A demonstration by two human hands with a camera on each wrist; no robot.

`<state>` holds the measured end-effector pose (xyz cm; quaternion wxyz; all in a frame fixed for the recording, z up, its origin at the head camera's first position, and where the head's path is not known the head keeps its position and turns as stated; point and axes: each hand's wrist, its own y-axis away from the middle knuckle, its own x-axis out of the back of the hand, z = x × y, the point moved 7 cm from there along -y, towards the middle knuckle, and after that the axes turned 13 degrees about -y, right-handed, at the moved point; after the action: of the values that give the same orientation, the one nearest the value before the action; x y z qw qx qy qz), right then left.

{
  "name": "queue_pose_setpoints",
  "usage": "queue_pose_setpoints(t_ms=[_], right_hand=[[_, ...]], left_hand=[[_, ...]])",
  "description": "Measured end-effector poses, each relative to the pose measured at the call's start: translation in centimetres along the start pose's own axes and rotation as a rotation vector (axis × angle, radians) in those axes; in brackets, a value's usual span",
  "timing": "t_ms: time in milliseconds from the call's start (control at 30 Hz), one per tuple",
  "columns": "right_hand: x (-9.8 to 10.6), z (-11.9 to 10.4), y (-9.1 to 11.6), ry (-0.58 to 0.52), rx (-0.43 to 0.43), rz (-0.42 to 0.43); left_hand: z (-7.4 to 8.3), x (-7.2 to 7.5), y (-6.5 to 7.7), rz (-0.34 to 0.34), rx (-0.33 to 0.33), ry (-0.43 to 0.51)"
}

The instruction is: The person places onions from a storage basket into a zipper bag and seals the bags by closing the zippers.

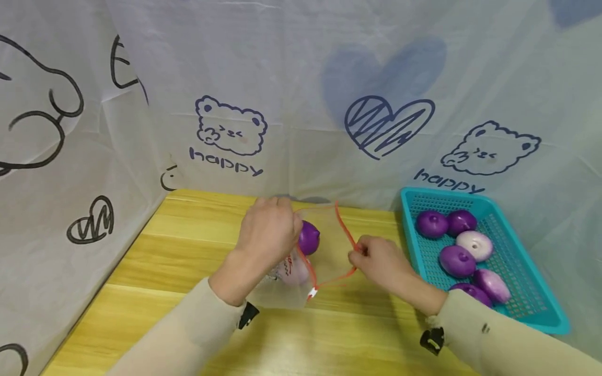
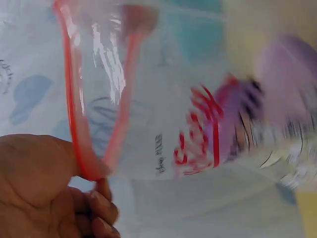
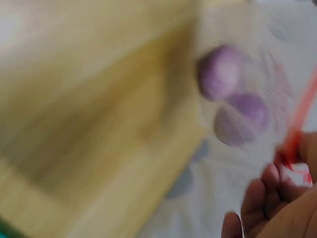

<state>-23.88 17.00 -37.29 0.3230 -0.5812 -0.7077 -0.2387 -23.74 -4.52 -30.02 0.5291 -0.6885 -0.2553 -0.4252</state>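
A clear zip bag point(image 1: 329, 250) with an orange-red rim and a white slider point(image 1: 313, 292) is stretched between both hands over the table, its mouth spread apart. My left hand point(image 1: 270, 224) grips one edge of the rim; the left wrist view shows the thumb and fingers pinching its corner. On the opposite edge, my right hand point(image 1: 381, 261) pinches the rim between thumb and fingers. Inside the bag are a dark purple onion point(image 1: 309, 238) and a paler onion point(image 1: 292, 271), the latter partly behind red print. Both onions point(image 3: 223, 73) also show, blurred, in the right wrist view.
To the right stands a turquoise plastic basket point(image 1: 527, 261) holding several purple onions point(image 1: 458, 261) and a whitish one point(image 1: 475, 246). The table point(image 1: 188, 230) has a yellow wood-grain top. A white curtain point(image 1: 301, 78) with drawings hangs close behind and to the left.
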Motion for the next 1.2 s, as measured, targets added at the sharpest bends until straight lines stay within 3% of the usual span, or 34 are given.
queue_pose_setpoints(t_ms=[100,167,233,333,500,667,733,800,1033,1100,1200], right_hand=[[2.3,-0.3,-1.3,-0.089,-0.053,0.132],[3.2,-0.4,-1.9,-0.089,-0.065,0.164],[3.1,-0.5,-2.2,-0.072,-0.072,0.120],[2.1,-0.7,-2.0,-0.049,-0.063,0.025],[1.3,-1.4,-1.8,-0.023,-0.025,-0.008],[1.9,-1.6,-1.8,0.027,-0.007,0.010],[2.1,-1.4,-1.9,0.047,-0.011,0.016],[2.2,-1.3,-1.9,0.076,0.002,0.029],[2.0,-2.5,-1.6,0.254,0.210,0.146],[1.8,-2.6,-1.4,0.273,0.236,0.151],[1.6,-2.3,-1.5,0.276,0.217,0.126]], left_hand=[[0.0,1.5,0.1,-0.022,0.010,-0.049],[0.1,2.3,0.2,-0.059,0.035,-0.032],[0.4,3.0,0.1,-0.086,0.059,0.003],[1.2,3.7,0.0,-0.042,0.061,0.023],[2.0,3.6,-0.5,0.009,-0.037,-0.129],[1.8,2.3,-1.7,-0.190,-0.064,-0.330],[2.1,1.9,-2.1,-0.265,-0.085,-0.360],[2.6,1.5,-2.3,-0.293,-0.125,-0.372],[4.4,-0.1,-1.6,-0.242,-0.325,-0.521],[4.7,-0.1,-1.0,-0.211,-0.355,-0.528],[5.4,1.1,-0.1,-0.139,-0.358,-0.484]])
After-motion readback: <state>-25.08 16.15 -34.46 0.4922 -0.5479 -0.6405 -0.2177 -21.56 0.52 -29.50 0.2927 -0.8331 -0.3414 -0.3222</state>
